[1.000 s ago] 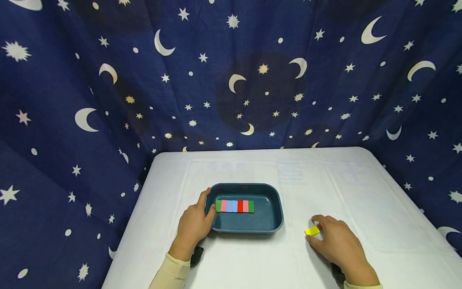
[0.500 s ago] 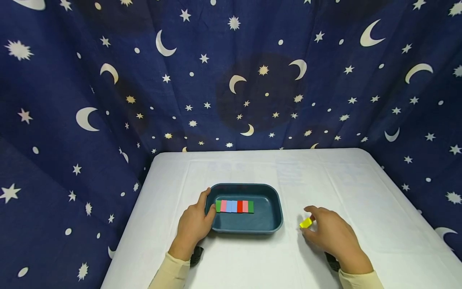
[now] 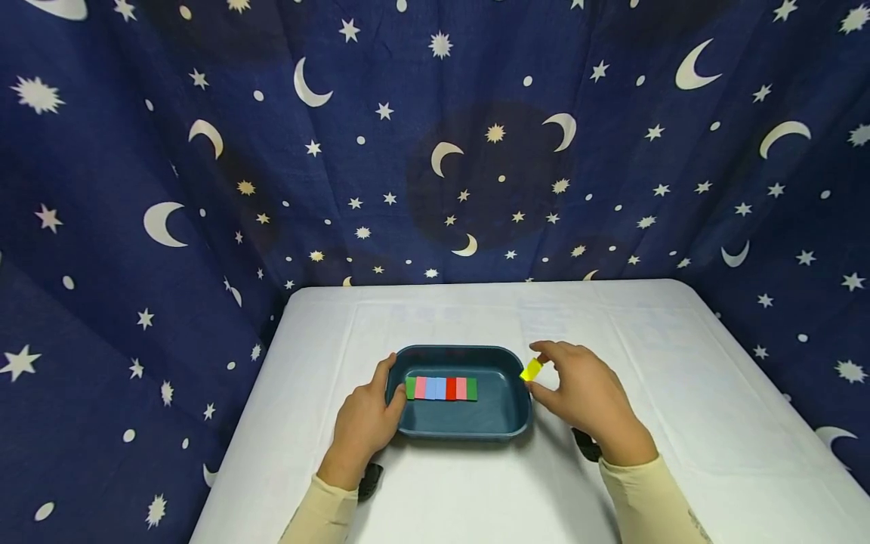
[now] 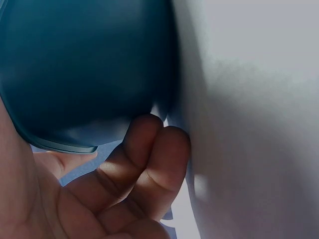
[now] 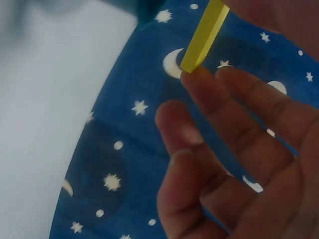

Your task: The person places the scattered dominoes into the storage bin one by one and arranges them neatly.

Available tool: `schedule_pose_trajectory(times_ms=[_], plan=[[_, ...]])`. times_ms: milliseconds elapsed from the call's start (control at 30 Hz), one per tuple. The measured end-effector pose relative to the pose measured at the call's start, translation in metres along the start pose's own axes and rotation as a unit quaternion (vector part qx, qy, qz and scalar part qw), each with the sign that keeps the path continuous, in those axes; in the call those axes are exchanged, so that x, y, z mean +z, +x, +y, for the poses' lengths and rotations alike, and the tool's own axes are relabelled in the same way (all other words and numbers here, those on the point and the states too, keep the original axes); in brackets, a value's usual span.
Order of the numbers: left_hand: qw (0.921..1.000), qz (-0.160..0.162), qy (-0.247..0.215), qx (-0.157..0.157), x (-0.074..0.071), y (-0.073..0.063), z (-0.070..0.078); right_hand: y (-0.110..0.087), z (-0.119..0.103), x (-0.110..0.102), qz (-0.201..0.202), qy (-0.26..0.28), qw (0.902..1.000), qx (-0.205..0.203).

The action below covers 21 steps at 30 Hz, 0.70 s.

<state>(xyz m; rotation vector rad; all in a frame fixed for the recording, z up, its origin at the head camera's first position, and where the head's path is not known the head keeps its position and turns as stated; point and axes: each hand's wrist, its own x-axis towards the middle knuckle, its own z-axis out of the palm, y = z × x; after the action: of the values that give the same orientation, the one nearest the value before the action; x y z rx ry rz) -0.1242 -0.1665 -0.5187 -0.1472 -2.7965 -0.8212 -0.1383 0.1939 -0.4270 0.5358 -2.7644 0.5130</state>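
A dark teal rectangular tray (image 3: 499,408) sits on the white-covered table. My left hand (image 3: 365,423) grips its left end, thumb over the rim and the other fingers along the outside; the left wrist view has these fingers against the tray wall (image 4: 89,74). Inside, a row of coloured tiles (image 3: 442,388) in green, pink, light blue and red lies side by side, its left end beside my thumb. Over the tray's right rim, my right hand (image 3: 587,389) pinches a small yellow tile (image 3: 532,369) between thumb and fingertips. In the right wrist view the yellow tile (image 5: 204,37) shows edge-on.
White cloth (image 3: 680,378) covers the table around the tray. Behind and at both sides hangs a dark blue curtain (image 3: 381,181) with moons and stars. A black wrist strap part (image 3: 586,444) shows under the right wrist.
My right hand has moved left and away from me with the yellow tile, from the open table to the tray's right rim, and the tile has turned. The left hand has stayed on the tray.
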Motion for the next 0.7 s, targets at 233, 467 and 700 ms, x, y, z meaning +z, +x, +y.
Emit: schedule_pose_trajectory(times_ms=[233, 467, 700], plan=[[1.0, -0.002, 0.002, -0.001, 0.0, 0.0, 0.001, 0.028, -0.021, 0.005, -0.006, 0.016, 0.9996, -0.022], [1.0, -0.006, 0.004, -0.003, 0.001, 0.0, 0.0, 0.044, -0.036, 0.026, -0.028, 0.049, 0.998, -0.028], [1.0, -0.001, 0.007, -0.005, 0.001, 0.0, 0.0, 0.056, -0.043, 0.047, -0.035, 0.065, 0.9967, -0.035]])
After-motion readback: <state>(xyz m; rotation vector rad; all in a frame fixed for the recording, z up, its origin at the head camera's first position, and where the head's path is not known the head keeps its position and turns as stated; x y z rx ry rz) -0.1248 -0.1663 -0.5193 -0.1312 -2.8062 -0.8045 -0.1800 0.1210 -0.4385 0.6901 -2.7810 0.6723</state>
